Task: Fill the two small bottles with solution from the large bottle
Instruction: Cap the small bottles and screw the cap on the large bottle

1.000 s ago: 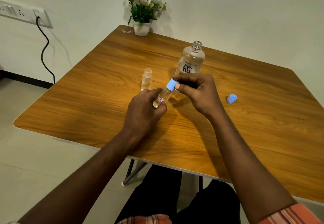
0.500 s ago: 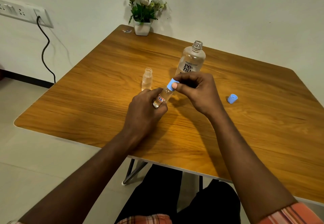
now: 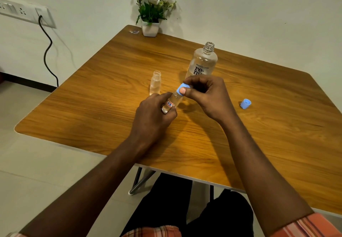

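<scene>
My left hand (image 3: 153,112) grips a small clear bottle (image 3: 172,101) with a red-edged label, tilted toward the right above the wooden table (image 3: 92,107). My right hand (image 3: 207,96) pinches the blue cap (image 3: 182,89) sitting on that bottle's neck. A second small clear bottle (image 3: 155,83) stands upright and uncapped just behind my left hand. The large clear bottle (image 3: 203,62), uncapped and upright, stands behind my right hand. Another blue cap (image 3: 245,103) lies alone on the table to the right.
A white pot of artificial flowers (image 3: 150,27) stands at the table's far edge near the wall. A socket strip with a black cable (image 3: 46,51) hangs on the left wall. My legs are under the table's near edge.
My right hand's fingers have shifted slightly around the blue cap on the small bottle. The left hand and the other bottles have stayed in place.
</scene>
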